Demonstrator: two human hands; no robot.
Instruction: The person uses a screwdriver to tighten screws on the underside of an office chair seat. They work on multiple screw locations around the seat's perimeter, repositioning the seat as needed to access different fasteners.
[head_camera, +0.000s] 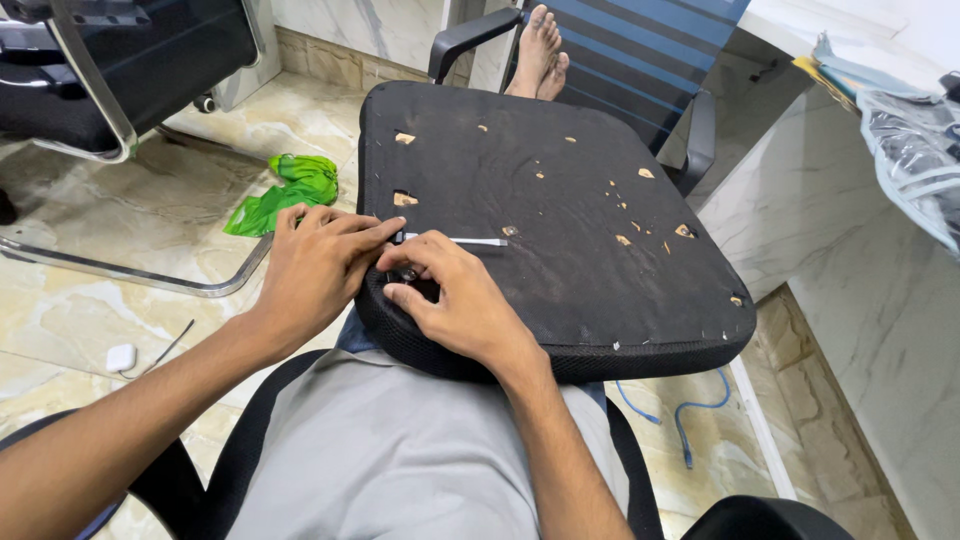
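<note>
A thin white strip with a dark end (455, 241), which looks like a small tool or a cable tie, lies flat on the near left part of a black fabric seat cushion (560, 230). The cushion rests on the person's lap, tilted a little, with its underside up. Its cloth is torn in many small places, and light brown material shows through the holes.

The left hand (315, 270) lies palm down on the near left edge of the cushion. Its fingers are stretched forward and close together, and the fingertips press on the dark end of the strip. This grip is flat, not closed around anything.

The right hand (455, 300) is just beside the left one, touching it at the fingertips. Its fingers are curled, and the thumb and first fingers are pressed together on the same end of the strip. Under the curled fingers there is a small dark part (408, 274), but I cannot tell what it is.

Beyond the cushion stands a black office chair with a blue striped back (630, 50), and two bare feet (540, 55) of another person rest on it. On the marble floor to the left lies a crumpled green plastic bag (290, 190). A blue cable (680, 415) lies on the floor at the right.
</note>
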